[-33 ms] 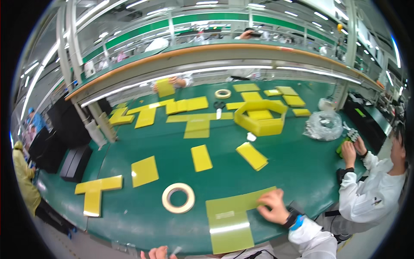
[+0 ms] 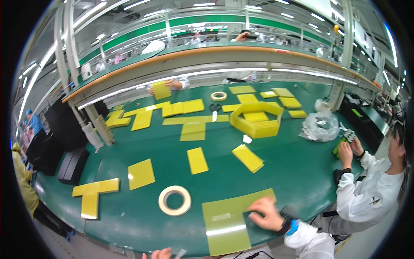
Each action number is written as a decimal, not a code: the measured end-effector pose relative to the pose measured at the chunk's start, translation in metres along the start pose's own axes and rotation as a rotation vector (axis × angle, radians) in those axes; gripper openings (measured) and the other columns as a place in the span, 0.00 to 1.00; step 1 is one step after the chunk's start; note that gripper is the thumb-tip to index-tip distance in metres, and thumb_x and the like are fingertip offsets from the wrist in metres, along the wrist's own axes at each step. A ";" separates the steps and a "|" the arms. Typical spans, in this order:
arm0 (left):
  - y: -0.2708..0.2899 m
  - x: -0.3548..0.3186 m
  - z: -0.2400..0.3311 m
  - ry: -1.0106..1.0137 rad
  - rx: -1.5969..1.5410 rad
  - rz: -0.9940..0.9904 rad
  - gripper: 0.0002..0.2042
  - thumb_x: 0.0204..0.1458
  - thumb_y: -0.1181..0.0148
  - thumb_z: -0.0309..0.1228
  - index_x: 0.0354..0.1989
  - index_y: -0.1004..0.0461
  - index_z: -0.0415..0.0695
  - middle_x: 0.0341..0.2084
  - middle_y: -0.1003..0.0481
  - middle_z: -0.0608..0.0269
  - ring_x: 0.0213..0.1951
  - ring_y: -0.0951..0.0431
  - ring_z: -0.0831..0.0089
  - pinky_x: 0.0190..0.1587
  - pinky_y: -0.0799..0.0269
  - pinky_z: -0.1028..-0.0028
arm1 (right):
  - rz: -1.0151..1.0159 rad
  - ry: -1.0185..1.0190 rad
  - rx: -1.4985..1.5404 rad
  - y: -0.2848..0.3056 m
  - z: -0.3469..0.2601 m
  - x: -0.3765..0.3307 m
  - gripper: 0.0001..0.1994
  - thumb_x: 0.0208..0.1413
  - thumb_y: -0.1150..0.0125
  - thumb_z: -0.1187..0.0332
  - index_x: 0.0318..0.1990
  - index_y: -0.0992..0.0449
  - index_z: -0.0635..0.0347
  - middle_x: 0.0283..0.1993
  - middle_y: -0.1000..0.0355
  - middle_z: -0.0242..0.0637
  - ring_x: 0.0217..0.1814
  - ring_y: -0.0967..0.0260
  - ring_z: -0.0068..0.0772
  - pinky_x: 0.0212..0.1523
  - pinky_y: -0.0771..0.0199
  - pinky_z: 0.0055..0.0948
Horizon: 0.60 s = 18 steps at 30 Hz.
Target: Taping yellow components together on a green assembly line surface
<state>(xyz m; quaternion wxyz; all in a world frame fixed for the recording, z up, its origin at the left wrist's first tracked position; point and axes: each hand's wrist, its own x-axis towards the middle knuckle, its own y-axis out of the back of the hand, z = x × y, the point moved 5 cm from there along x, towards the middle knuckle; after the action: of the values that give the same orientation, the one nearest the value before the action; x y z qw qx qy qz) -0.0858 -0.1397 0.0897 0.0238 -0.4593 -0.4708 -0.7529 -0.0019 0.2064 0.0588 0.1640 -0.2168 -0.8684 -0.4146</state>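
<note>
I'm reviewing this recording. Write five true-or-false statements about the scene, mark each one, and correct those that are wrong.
1. The right hand is at the translucent yellow sheet. True.
2. The left hand grips the near tape roll. False: it is at the picture's lower edge, apart from the roll.
3. The near tape roll lies left of the translucent yellow sheet. True.
4. The scissors lie between the person's hands. False: they lie farther back, left of the many-sided yellow frame.
5. The many-sided yellow frame stands on the green table. True.
</note>
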 end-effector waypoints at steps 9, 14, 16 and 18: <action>-0.030 0.049 0.111 -0.486 -0.060 0.042 0.08 0.53 0.44 0.41 0.35 0.32 0.53 0.40 0.24 0.64 0.44 0.25 0.62 0.56 0.52 0.40 | -0.447 -0.480 1.158 -0.043 -0.074 -0.018 0.08 0.65 0.53 0.69 0.41 0.29 0.62 0.52 0.37 0.33 0.56 0.42 0.24 0.60 0.45 0.29; -0.047 0.055 0.131 -0.492 -0.138 -0.031 0.08 0.51 0.42 0.39 0.37 0.29 0.53 0.38 0.25 0.62 0.43 0.26 0.61 0.55 0.45 0.44 | -0.190 -0.483 1.037 -0.018 -0.050 -0.010 0.06 0.60 0.44 0.68 0.36 0.27 0.62 0.51 0.36 0.35 0.54 0.41 0.25 0.56 0.42 0.27; -0.052 0.065 0.140 -0.498 -0.103 -0.139 0.12 0.49 0.40 0.39 0.41 0.28 0.51 0.39 0.26 0.58 0.45 0.28 0.60 0.55 0.41 0.48 | -0.081 -0.241 0.638 0.006 -0.036 0.005 0.05 0.54 0.38 0.69 0.32 0.24 0.60 0.53 0.36 0.38 0.57 0.40 0.34 0.58 0.42 0.33; -0.065 0.078 0.147 -0.275 -0.192 -0.324 0.17 0.47 0.38 0.40 0.43 0.28 0.47 0.41 0.28 0.54 0.47 0.31 0.58 0.56 0.41 0.49 | -0.006 -0.139 0.434 0.020 -0.030 0.018 0.04 0.48 0.34 0.70 0.30 0.23 0.58 0.54 0.36 0.39 0.58 0.41 0.41 0.59 0.42 0.38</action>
<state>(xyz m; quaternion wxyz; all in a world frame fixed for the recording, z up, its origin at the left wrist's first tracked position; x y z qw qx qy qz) -0.0625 0.0346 0.1207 -0.2055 -0.4760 -0.4632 -0.7188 -0.0034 0.1981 0.0987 0.1451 -0.2018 -0.9472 -0.2025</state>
